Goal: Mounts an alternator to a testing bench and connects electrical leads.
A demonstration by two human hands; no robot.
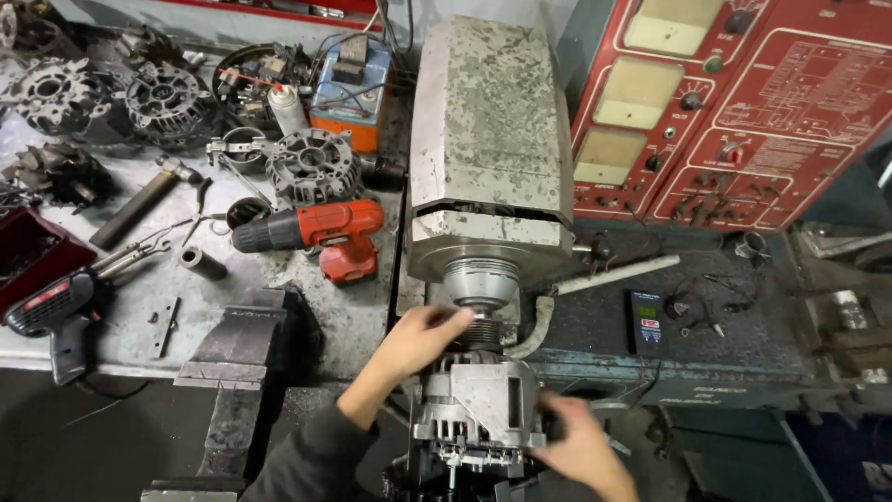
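Note:
A silver alternator [478, 409] sits under the round shaft [480, 280] of a big grey machine housing [491, 139]. My left hand [423, 336] reaches from the lower left, and its fingers pinch the grooved pulley [481, 333] on top of the alternator, just below the shaft. My right hand [581, 448] grips the alternator's lower right side, fingers curled around its body. Both arms come up from the bottom edge.
A red cordless drill [321, 231], a hammer [144, 197], a spray can [287, 107], alternator housings [311, 165] and a soldering gun [51, 311] lie on the left bench. A dark vise [237, 349] stands at lower left. A red test panel [734, 102] fills the upper right.

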